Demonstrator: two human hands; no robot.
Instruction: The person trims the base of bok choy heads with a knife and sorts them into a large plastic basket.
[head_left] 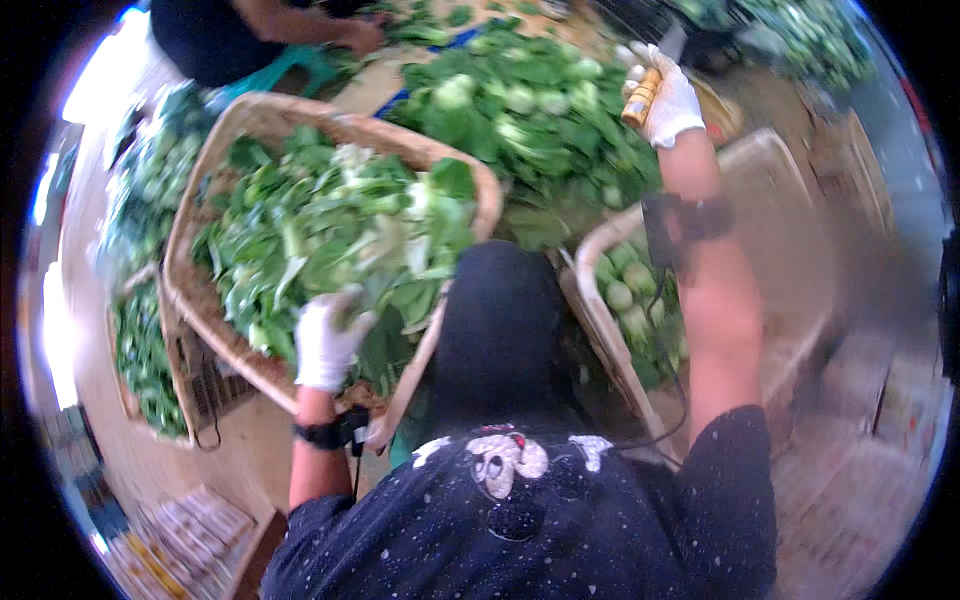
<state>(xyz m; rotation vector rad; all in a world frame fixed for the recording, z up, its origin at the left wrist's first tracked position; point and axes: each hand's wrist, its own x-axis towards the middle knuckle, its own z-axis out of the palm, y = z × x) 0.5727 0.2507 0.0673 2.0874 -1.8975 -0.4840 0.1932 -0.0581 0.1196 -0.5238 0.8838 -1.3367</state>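
Observation:
My left hand (330, 342), in a white glove with grey-green stained fingertips, is over the near side of a large basket (482, 190) heaped with loose green leaves (335, 235). Its fingers look loosely curved and apart from the thumb, somewhat blurred, and I make out nothing held in them. Far out to the right, my gloved right hand (676, 105) is closed around a knife's yellow banded handle (642, 98). A grey blade-like shape (672, 42) shows just past the fist. Beside that hand lies a big pile of leafy green heads, likely bok choy (540, 105).
A second basket (608, 345) at my right holds trimmed pale-green heads (630, 290). More greens (160, 180) stand at the far left, with a crate of leaves (145, 350) below. Across from me, another person's hand (362, 36) is near scattered leaves. My knee (505, 310) sits between the baskets.

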